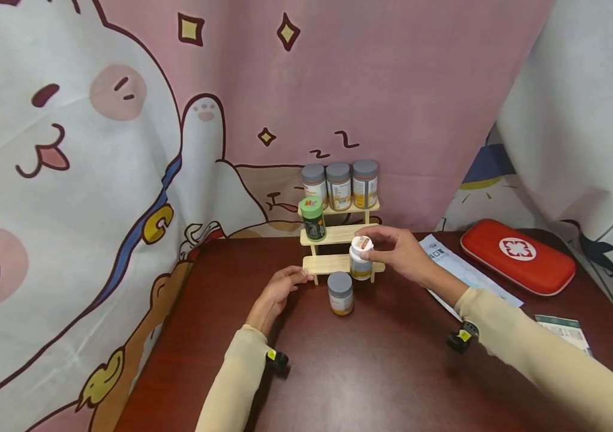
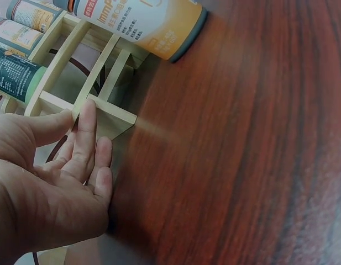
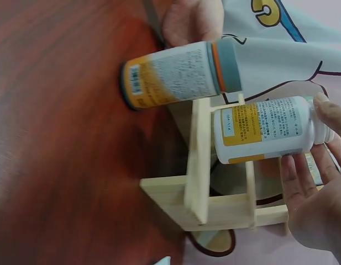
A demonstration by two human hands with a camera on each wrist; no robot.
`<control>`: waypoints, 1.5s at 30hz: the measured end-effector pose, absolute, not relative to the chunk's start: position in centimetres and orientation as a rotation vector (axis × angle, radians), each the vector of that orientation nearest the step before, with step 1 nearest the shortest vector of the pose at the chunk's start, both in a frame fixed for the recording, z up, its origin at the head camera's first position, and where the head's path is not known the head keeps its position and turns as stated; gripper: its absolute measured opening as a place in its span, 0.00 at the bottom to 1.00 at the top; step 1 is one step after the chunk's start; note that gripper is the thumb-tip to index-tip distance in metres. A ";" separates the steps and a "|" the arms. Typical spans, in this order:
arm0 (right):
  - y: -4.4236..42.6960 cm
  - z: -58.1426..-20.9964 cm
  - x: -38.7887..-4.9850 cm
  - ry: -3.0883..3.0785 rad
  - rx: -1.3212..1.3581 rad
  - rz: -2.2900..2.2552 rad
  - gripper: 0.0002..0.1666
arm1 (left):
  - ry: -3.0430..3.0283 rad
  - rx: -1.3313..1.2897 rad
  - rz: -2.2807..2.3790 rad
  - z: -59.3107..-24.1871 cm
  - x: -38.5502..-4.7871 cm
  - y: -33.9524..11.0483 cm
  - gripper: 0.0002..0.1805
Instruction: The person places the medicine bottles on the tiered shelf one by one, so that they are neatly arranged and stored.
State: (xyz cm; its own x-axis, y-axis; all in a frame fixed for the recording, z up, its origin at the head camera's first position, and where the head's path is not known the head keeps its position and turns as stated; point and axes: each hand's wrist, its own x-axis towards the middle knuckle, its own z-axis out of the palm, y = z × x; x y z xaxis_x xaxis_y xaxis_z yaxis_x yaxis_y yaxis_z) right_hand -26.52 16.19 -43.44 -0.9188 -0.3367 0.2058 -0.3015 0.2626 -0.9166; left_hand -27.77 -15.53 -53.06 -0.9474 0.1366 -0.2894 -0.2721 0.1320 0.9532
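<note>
A small three-step wooden rack [image 1: 325, 264] stands on the table. My left hand [image 1: 279, 288] pinches the left end of its lowest step between thumb and fingertips, seen closely in the left wrist view. My right hand [image 1: 400, 255] grips a white pill bottle [image 3: 267, 130] around its cap end, with the bottle at the right part of the lowest step. Whether its base rests on the step I cannot tell. A grey-lidded jar [image 1: 341, 294] stands on the table just in front of the rack. On the middle step, at the left, is a green-capped bottle [image 1: 313, 219].
Three grey-lidded jars [image 1: 339, 186] line the top step. Right of the rack lie a white-blue packet [image 1: 463, 270], a red zip case [image 1: 517, 258] with a white emblem, and a small printed card [image 1: 562, 330]. A cartoon-printed curtain [image 1: 393, 90] hangs behind the table.
</note>
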 end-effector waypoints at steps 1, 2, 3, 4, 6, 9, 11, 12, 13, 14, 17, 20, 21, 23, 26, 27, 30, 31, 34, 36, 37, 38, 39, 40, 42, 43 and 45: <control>16.1 -43.1 -26.7 2.472 -0.637 -1.789 0.27 | 2.106 -0.134 1.884 -53.1 -27.8 -15.5 0.13; 15.9 -42.9 -26.9 2.481 -0.647 -1.791 0.27 | 2.105 -0.134 1.884 -53.1 -27.8 -15.5 0.13; 15.8 -42.6 -27.1 2.487 -0.653 -1.791 0.27 | 2.104 -0.134 1.884 -53.1 -27.9 -15.4 0.13; 15.6 -42.3 -27.3 2.492 -0.659 -1.791 0.27 | 2.104 -0.134 1.882 -53.1 -27.9 -15.4 0.12; 15.2 -41.9 -27.7 2.510 -0.664 -1.782 0.27 | 2.104 -0.131 1.882 -53.0 -27.8 -15.5 0.12; 14.5 -41.3 -28.1 2.545 -0.673 -1.764 0.27 | 2.107 -0.127 1.883 -52.9 -27.7 -15.5 0.12; 14.0 -40.9 -28.5 2.564 -0.670 -1.776 0.27 | 2.111 -0.129 1.882 -52.9 -27.6 -15.5 0.12; 13.8 -40.8 -28.6 2.582 -0.668 -1.779 0.27 | 2.107 -0.135 1.884 -52.8 -27.5 -15.5 0.12; 13.6 -40.6 -28.7 2.595 -0.671 -1.784 0.27 | 2.113 -0.130 1.883 -52.8 -27.5 -15.5 0.13; 13.4 -40.5 -28.8 2.605 -0.667 -1.798 0.27 | 2.111 -0.132 1.884 -52.8 -27.5 -15.5 0.13; 13.1 -40.1 -29.0 2.659 -0.645 -1.827 0.27 | 2.107 -0.133 1.891 -52.8 -27.5 -15.4 0.13; 12.9 -40.1 -29.3 2.705 -0.627 -1.855 0.28 | 2.107 -0.132 1.898 -53.0 -27.7 -15.3 0.13; 12.8 -40.2 -29.4 2.728 -0.621 -1.853 0.27 | 2.107 -0.133 1.899 -53.0 -27.7 -15.3 0.14; 12.7 -40.4 -29.7 2.761 -0.613 -1.847 0.28 | 2.113 -0.133 1.900 -53.1 -27.6 -15.4 0.14; 12.6 -40.6 -30.0 2.801 -0.598 -1.829 0.28 | 2.115 -0.127 1.902 -53.1 -27.6 -15.4 0.14; 12.6 -40.7 -30.2 2.814 -0.587 -1.820 0.28 | 2.115 -0.124 1.902 -53.1 -27.5 -15.4 0.15; 12.5 -40.8 -30.6 2.853 -0.564 -1.786 0.29 | 2.111 -0.121 1.905 -53.0 -27.6 -15.4 0.14; 12.5 -40.8 -30.7 2.865 -0.559 -1.773 0.28 | 2.109 -0.122 1.906 -53.0 -27.6 -15.5 0.14; 12.3 -40.8 -31.1 2.894 -0.559 -1.736 0.28 | 2.103 -0.126 1.907 -53.0 -27.6 -15.5 0.14; 12.0 -40.8 -31.3 2.893 -0.574 -1.735 0.27 | 2.107 -0.123 1.906 -53.0 -27.7 -15.6 0.14; 11.9 -40.8 -31.4 2.884 -0.586 -1.747 0.27 | 2.105 -0.124 1.906 -53.0 -27.7 -15.6 0.14; 11.8 -40.8 -31.5 2.879 -0.596 -1.753 0.27 | 2.105 -0.126 1.905 -53.1 -27.7 -15.5 0.14; 11.7 -40.7 -31.6 2.876 -0.604 -1.758 0.27 | 2.103 -0.129 1.906 -53.1 -27.8 -15.5 0.13; 11.5 -40.7 -31.6 2.869 -0.621 -1.766 0.27 | 2.104 -0.130 1.904 -53.1 -27.8 -15.5 0.13; 11.2 -40.7 -31.8 2.870 -0.643 -1.766 0.27 | 2.099 -0.140 1.903 -53.1 -27.8 -15.5 0.13; 11.1 -40.7 -31.9 2.877 -0.653 -1.760 0.27 | 2.092 -0.148 1.905 -53.1 -27.9 -15.5 0.13; 10.9 -40.7 -32.1 2.896 -0.660 -1.746 0.27 | 2.091 -0.153 1.902 -53.1 -27.9 -15.5 0.13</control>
